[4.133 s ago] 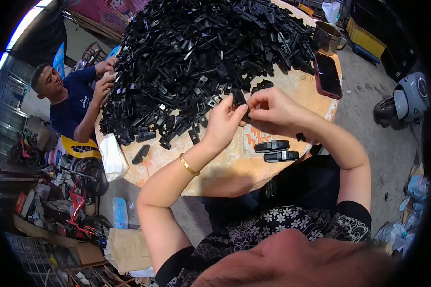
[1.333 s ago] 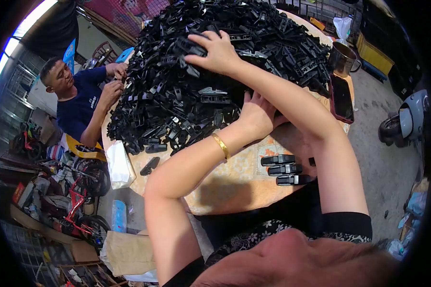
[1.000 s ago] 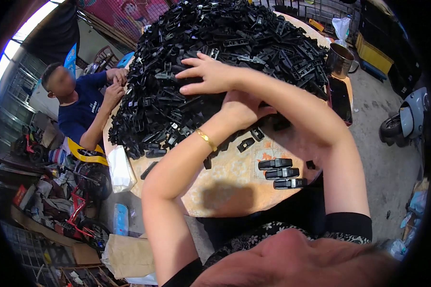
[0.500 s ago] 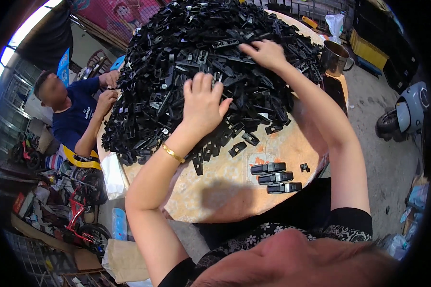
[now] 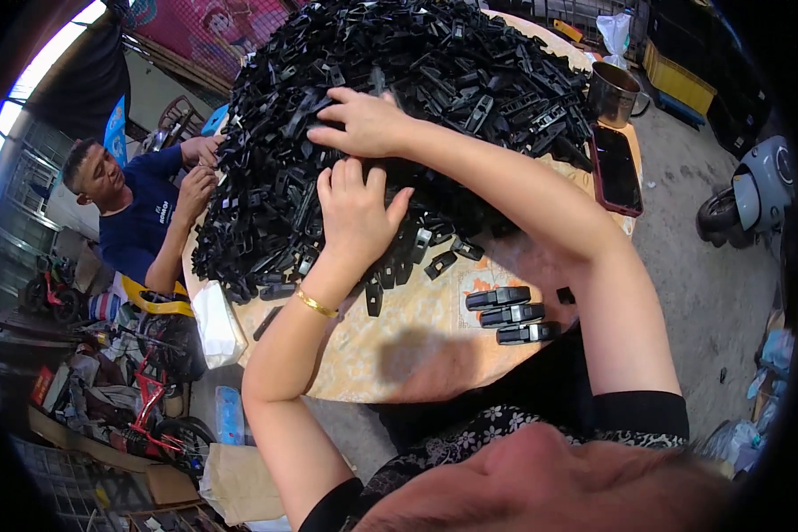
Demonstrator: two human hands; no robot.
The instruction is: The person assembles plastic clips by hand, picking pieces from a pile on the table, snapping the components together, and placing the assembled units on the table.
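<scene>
A big heap of small black plastic parts (image 5: 417,97) covers most of a round table (image 5: 417,355) with a yellowish patterned cloth. My left hand (image 5: 356,211) lies flat on the near slope of the heap, fingers spread. My right hand (image 5: 363,124) rests on the heap just above it, fingers spread over the parts. Three joined black pieces (image 5: 514,315) lie in a row on the cloth near my right elbow. A few loose black parts (image 5: 441,263) lie scattered at the heap's foot.
A person in a dark blue shirt (image 5: 142,222) sits at the table's left side, both hands at the heap. A metal cup (image 5: 614,93) and a dark phone (image 5: 618,168) are at the right edge. A scooter (image 5: 745,199) stands to the right, bicycles and clutter (image 5: 142,390) lower left.
My hands went from holding a part near the table's front up onto the heap. Both then slid back down toward me over the parts. A third joined piece appeared in the row.
</scene>
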